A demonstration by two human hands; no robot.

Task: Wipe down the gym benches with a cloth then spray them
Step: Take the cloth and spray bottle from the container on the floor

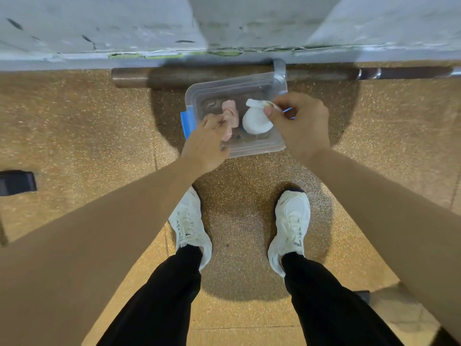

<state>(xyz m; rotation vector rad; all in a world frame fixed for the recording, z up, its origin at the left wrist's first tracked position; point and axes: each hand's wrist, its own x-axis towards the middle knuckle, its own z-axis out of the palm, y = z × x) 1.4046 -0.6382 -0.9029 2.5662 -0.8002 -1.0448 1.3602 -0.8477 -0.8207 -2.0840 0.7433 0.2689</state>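
Observation:
A clear plastic container [257, 147] with blue clips sits on the speckled floor close to the wall. Inside it lie a pale pink cloth [230, 113] and a white spray bottle [255, 121] seen from above. My left hand [207, 143] reaches into the container's left side, and its fingers pinch the pink cloth. My right hand [299, 123] is over the container's right side, with thumb and fingers gripping the white bottle's nozzle head. No bench shows in this view.
A brown metal pipe [174, 76] runs along the foot of the grey-white wall [99, 33] just behind the container. My two white shoes [290, 228] stand below it. A dark object [17, 182] sits at the left edge.

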